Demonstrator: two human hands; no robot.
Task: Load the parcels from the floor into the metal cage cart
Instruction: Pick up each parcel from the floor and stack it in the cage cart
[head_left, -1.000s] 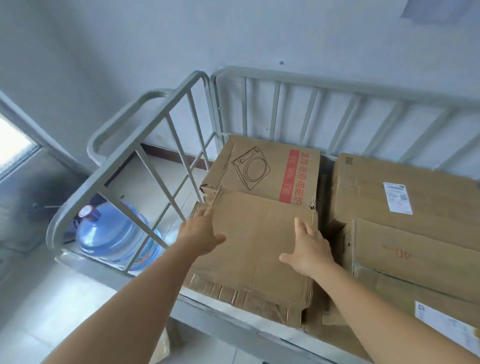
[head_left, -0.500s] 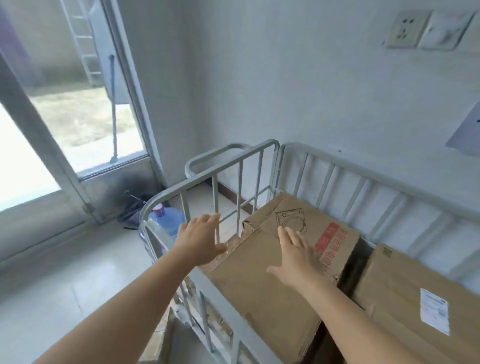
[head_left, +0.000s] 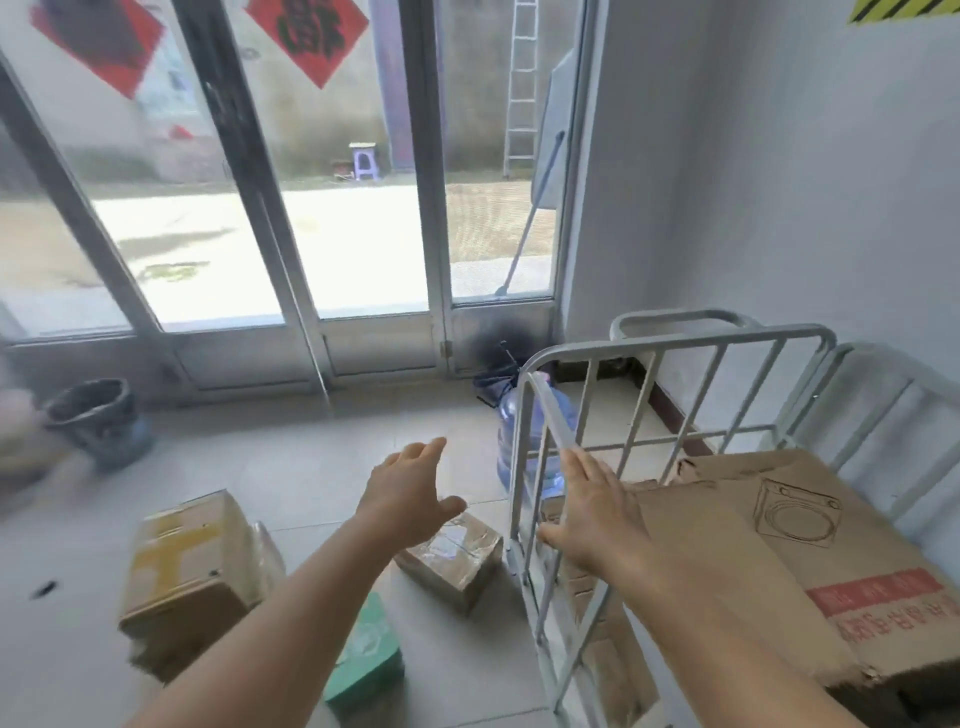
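Parcels on the floor: three lie left of the cart, apart from one another.
Cage cart (head_left: 670, 343): grey metal bars, at the right by the wall; two flat cardboard boxes lie inside it.
Washer box (head_left: 810, 530): cardboard with a washing-machine drawing and a red label, lying in the cart against its far rail.
Plain box (head_left: 727, 582): flattened cardboard, overlapping the washer box on the near side.
Yellow-taped parcel (head_left: 182, 577): largest on the floor, at the lower left, blurred.
Taped parcel (head_left: 457, 561): small and brown, just beside the cart's left rail.
Green parcel (head_left: 371, 654): small, partly hidden under the left forearm.
Water bottle (head_left: 524, 441): blue, on the floor behind the cart's bars.
Bin (head_left: 96, 415): dark, by the glass doors.
Right hand (head_left: 592, 514): fingers straight, above the cart's left rail, holding nothing.
Left hand (head_left: 413, 493): spread wide above the floor, over the taped parcel, holding nothing.
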